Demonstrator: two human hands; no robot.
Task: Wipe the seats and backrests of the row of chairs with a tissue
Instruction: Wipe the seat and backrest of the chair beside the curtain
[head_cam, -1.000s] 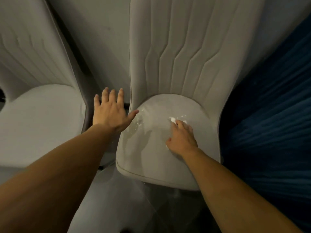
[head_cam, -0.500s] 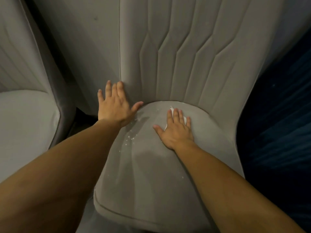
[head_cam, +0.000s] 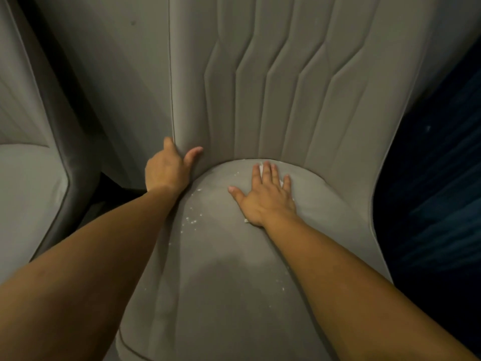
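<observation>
dim light covered a row of grey upholstered chairs; the seat (head_cam: pixel 234 295) nearest me carried white crumbs (head_cam: pixel 191 220). i read the step as seat wiping, near the backrest (head_cam: pixel 286 87) seam. right hand (head_cam: pixel 268 196) lay flat, fingers straight and slightly spread, pressing the tissue (head_cam: pixel 261 170) beneath them. left hand (head_cam: pixel 166 170) gripped the backrest's side edge, thumb apart. next, i judged, called for sweeping the crumbs off, then the backrest.

Both forearms are bare from the frame's lower edge up to the wrists, with no sleeve showing. The left hand (head_cam: pixel 166 170) and right hand (head_cam: pixel 268 196) are bare too: no glove, ring, watch or bracelet shows.
</observation>
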